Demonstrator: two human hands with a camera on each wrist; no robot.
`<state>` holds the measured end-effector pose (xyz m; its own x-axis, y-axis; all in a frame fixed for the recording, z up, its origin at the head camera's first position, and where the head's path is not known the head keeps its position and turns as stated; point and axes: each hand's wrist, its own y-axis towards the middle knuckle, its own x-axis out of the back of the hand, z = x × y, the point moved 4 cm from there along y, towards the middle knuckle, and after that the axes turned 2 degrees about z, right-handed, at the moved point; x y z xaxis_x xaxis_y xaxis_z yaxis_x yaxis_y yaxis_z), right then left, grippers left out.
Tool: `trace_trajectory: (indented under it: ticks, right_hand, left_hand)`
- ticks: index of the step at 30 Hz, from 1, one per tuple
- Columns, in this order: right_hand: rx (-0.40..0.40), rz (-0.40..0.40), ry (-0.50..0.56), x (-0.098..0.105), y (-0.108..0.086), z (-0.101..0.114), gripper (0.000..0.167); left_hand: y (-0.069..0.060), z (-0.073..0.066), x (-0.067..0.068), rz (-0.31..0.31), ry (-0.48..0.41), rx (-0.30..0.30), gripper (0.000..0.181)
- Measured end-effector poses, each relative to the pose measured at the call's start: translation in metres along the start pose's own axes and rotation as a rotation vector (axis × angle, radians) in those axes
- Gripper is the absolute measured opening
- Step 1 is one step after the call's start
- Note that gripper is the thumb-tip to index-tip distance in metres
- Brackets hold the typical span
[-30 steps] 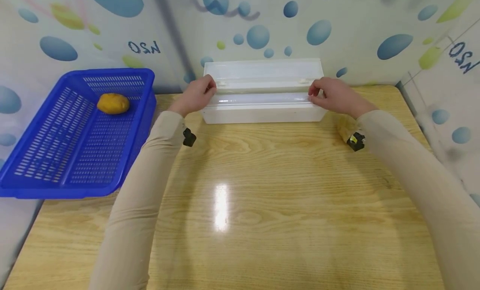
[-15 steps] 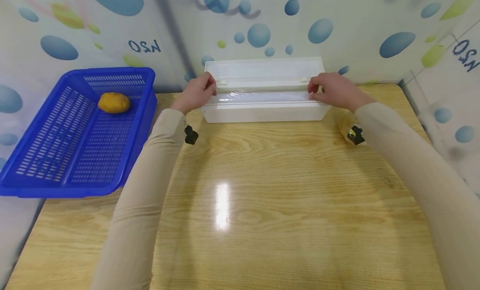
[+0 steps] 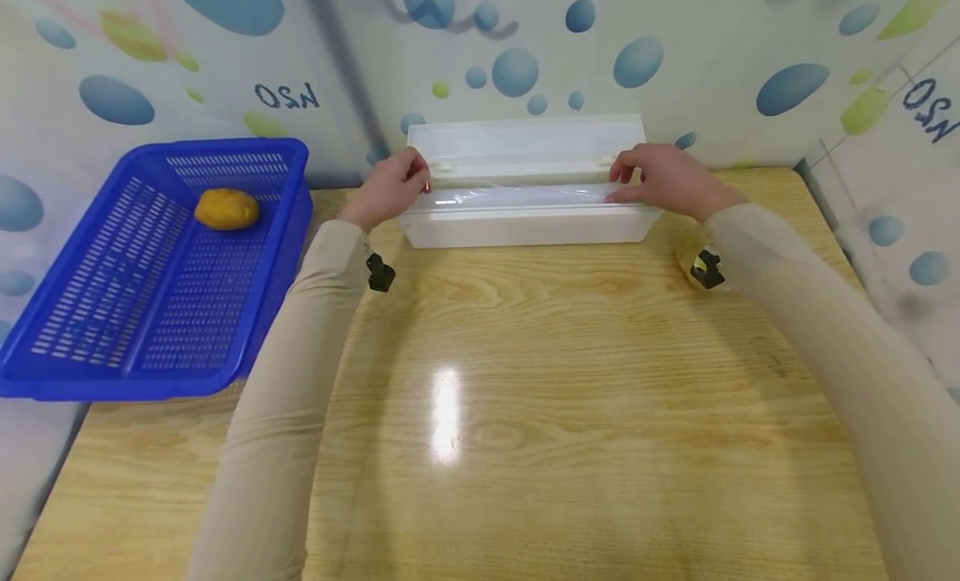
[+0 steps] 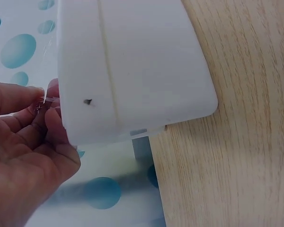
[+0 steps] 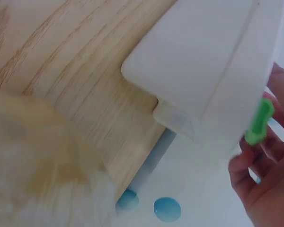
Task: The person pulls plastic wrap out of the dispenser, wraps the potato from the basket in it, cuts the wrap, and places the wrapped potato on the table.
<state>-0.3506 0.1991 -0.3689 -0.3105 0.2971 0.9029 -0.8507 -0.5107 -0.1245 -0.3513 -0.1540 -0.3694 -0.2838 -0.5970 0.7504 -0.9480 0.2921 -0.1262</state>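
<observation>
Film [image 3: 517, 197] lies along the white box [image 3: 525, 229] at the far side of the worktop [image 3: 562, 356], lid [image 3: 525, 135] raised. Left grip [image 3: 386, 187] pinches a bit of it at the box's left end. Right grip [image 3: 663, 179] is at the right end, near a green piece [image 5: 260, 122]; we cannot tell whether it pinches anything. We judge the step to be lifting the free edge; next calls, we think, for an even pull nearward, edge level.
</observation>
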Motion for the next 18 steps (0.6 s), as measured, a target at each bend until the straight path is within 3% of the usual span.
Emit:
trace_trajectory:
  ticks: [7,13,18]
  right_hand:
    - [0.052,-0.022,-0.041,-0.009,0.014,0.021,0.032]
    - [0.093,-0.026,-0.146,-0.016,0.027,0.045,0.026]
    - [0.082,-0.051,-0.148,-0.012,0.029,0.047,0.016]
  left_hand:
    - [-0.003,0.000,0.002,0.020,-0.117,-0.054,0.013]
    - [-0.006,0.000,0.004,0.010,-0.165,-0.084,0.011]
    - [-0.008,0.000,0.005,-0.003,-0.201,-0.105,0.012]
